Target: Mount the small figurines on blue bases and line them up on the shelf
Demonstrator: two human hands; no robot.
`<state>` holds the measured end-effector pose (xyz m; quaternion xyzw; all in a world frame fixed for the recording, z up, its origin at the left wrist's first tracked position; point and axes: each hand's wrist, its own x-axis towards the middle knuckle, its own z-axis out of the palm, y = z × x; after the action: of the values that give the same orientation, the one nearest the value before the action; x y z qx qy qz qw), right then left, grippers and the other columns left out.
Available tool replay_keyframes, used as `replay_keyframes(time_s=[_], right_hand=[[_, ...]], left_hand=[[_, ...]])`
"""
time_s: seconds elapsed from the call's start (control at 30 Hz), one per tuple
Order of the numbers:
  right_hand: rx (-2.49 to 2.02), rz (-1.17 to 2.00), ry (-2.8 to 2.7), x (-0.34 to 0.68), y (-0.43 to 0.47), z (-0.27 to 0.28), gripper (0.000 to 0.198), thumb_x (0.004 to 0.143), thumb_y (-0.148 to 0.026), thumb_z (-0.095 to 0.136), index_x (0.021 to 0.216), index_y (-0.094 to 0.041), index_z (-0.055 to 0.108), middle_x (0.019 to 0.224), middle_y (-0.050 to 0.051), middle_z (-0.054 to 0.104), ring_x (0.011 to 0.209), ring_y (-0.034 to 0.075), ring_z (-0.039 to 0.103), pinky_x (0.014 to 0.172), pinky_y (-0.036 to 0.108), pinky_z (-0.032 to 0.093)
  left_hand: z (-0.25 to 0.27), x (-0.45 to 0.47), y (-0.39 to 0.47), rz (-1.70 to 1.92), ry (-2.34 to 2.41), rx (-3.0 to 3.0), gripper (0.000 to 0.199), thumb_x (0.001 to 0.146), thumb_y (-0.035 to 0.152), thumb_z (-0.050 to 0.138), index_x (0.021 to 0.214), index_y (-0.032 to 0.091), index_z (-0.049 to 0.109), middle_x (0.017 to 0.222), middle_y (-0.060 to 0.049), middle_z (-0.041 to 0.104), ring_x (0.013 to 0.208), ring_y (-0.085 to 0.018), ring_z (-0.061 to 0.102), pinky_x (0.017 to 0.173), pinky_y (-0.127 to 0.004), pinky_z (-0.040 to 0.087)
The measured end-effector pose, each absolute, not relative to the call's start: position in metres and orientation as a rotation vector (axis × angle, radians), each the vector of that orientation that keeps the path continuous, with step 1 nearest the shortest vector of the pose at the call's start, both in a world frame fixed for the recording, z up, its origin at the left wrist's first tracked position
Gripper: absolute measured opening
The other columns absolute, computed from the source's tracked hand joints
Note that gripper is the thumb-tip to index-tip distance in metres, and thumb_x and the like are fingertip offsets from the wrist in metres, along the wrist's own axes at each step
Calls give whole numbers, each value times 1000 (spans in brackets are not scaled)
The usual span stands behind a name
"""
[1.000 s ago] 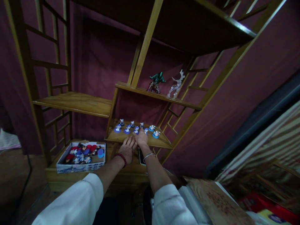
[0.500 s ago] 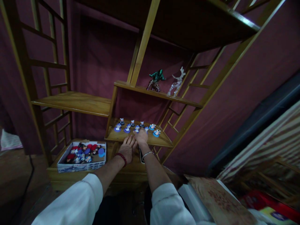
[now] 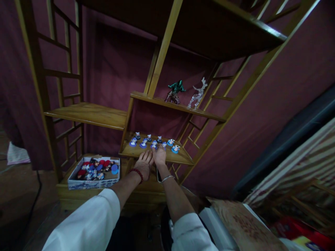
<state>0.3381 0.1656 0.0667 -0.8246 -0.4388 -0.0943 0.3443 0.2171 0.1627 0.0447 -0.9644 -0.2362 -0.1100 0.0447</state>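
Observation:
Small figurines stand in two rows on a low wooden shelf [image 3: 136, 150]. The front row has purple-based figurines [image 3: 143, 143], and black-based figurines [image 3: 149, 138] stand behind. Two blue-based figurines [image 3: 175, 149] are at the right end. My right hand [image 3: 159, 157], with a silver bangle at its wrist, reaches over the front edge. Its curled fingers are closed at a purple-based figurine [image 3: 154, 144]; the fingertips are partly hidden. My left hand [image 3: 142, 165], wearing a red bead bracelet, lies by the shelf's edge with fingers stretched out, holding nothing.
A box [image 3: 94, 184] of jumbled figurines sits at the left on the lower cabinet. Above, a green-and-bronze figure [image 3: 175, 92] and a clear deer statuette [image 3: 198, 93] occupy another shelf. A dark phone-like object [image 3: 158, 175] lies under my right wrist. Wooden uprights [image 3: 164, 48] frame the shelves.
The view has shifted slightly. My right hand has moved a little at the front row, its fingers drawing closer together. My left hand stays by the shelf edge.

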Motion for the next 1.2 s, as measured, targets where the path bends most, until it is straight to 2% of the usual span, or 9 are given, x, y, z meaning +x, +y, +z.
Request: replay_keyframes(time_s=[0.2, 0.37, 0.6, 0.8, 0.97, 1.1, 1.2], right_hand=[[-1862, -407, -1190, 330, 148, 47, 26, 84, -22, 33, 96, -13, 54, 92, 10, 61, 84, 18, 55, 77, 28, 40], [-1793, -494, -1331, 319, 135, 38, 29, 85, -20, 28, 89, -15, 57, 86, 9, 60, 86, 18, 51, 81, 31, 38], [-1772, -588, -1378, 292, 119, 25, 35, 85, -18, 27, 104, -11, 56, 103, 12, 58, 103, 20, 44, 92, 36, 34], [-1841, -529, -1411, 261, 99, 17, 41, 82, -15, 29, 117, -9, 49, 124, 14, 46, 120, 21, 30, 98, 39, 29], [-1909, -351, -1601, 230, 93, -5, 38, 78, -12, 34, 110, -15, 56, 131, 10, 40, 122, 22, 27, 100, 41, 27], [-1953, -84, -1704, 203, 104, -32, 34, 79, -10, 34, 101, -16, 60, 127, 9, 45, 117, 19, 38, 99, 34, 31], [-1957, 99, -1777, 183, 116, -50, 39, 75, -5, 38, 107, -16, 57, 121, 9, 50, 112, 15, 46, 96, 27, 35]], left_hand=[[45, 219, 161, -273, -752, -2932, 96, 53, 30, 60, 135, 4, 18, 144, -18, 11, 130, -33, 2, 104, -47, -2], [41, 215, 159, -365, -738, -2882, 92, 60, 32, 55, 136, 1, 13, 143, -19, 14, 130, -32, 4, 104, -46, -2], [35, 198, 151, -474, -658, -2826, 75, 70, 29, 46, 134, 0, 20, 141, -20, 19, 131, -30, 7, 105, -45, 0], [13, 175, 140, -659, -682, -2852, 65, 77, 29, 40, 135, 8, 21, 144, -15, 14, 132, -25, -1, 105, -45, 6], [-15, 140, 141, -477, -772, -3000, 58, 76, 19, 42, 131, 9, 30, 140, -14, 25, 132, -23, 7, 105, -40, 13], [-31, 104, 154, -233, -897, -3074, 43, 75, 14, 42, 117, 12, 48, 128, -13, 43, 128, -21, 23, 102, -36, 21], [-41, 79, 168, -173, -1066, -3039, 39, 74, 11, 41, 111, 10, 52, 121, -14, 50, 123, -21, 31, 99, -34, 27]])
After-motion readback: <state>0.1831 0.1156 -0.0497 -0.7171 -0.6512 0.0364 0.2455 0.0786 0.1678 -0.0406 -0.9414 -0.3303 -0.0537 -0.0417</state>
